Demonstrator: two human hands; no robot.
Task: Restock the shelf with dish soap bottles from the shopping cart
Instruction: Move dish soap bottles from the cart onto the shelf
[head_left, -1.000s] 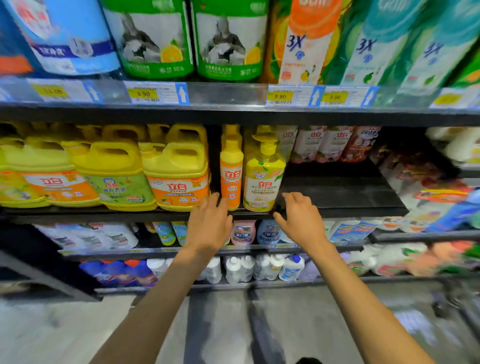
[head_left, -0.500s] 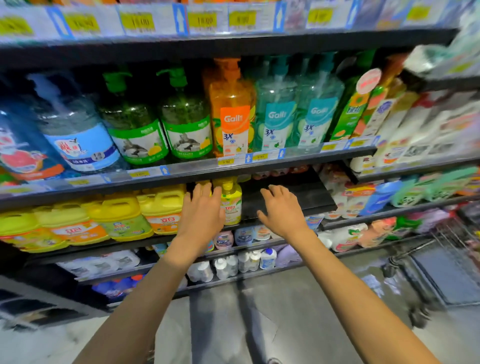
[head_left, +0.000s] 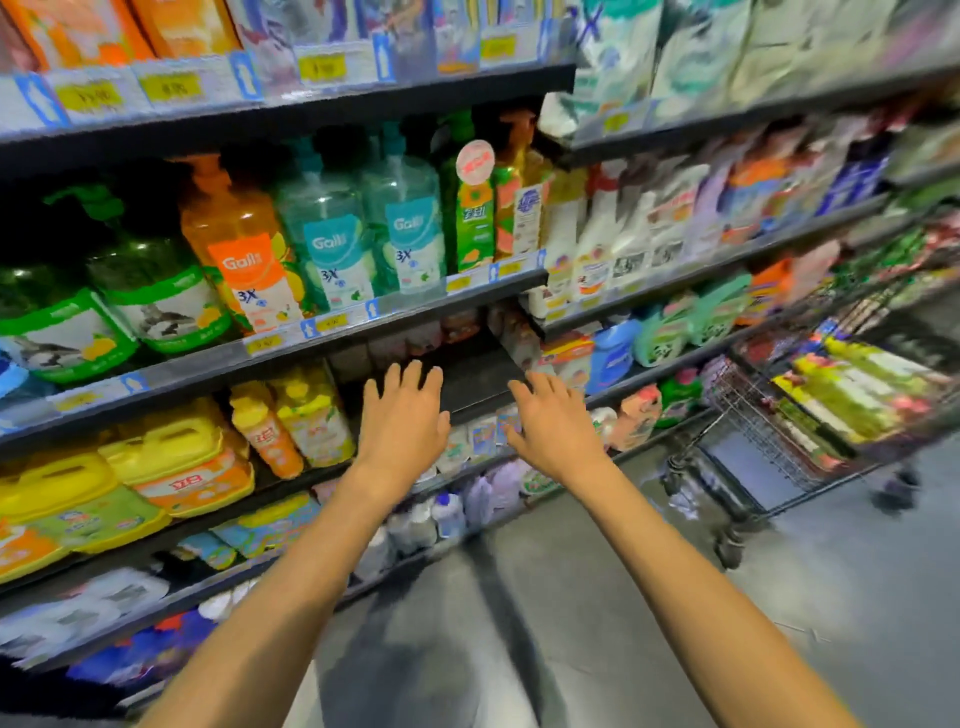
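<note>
My left hand (head_left: 402, 418) and my right hand (head_left: 553, 423) are both held out empty, fingers spread, in front of a bare dark stretch of shelf (head_left: 467, 376). Just left of that gap stand an orange dish soap bottle (head_left: 265, 428) and a yellow pump bottle (head_left: 311, 415). At the right a wire shopping cart (head_left: 769, 441) holds several yellow-green dish soap bottles (head_left: 852, 384) lying in its basket. The picture is blurred by motion.
Yellow jugs (head_left: 171, 457) fill the shelf to the left. The shelf above carries green, orange and teal pump bottles (head_left: 332, 244). Lower shelves hold small white bottles (head_left: 436, 519). Grey floor (head_left: 571, 597) lies between me and the cart.
The view has swung to the right, bringing the cart and its bottles into sight. Both hands stay empty and have drifted right, off the shelved bottles and in front of the bare gap.
</note>
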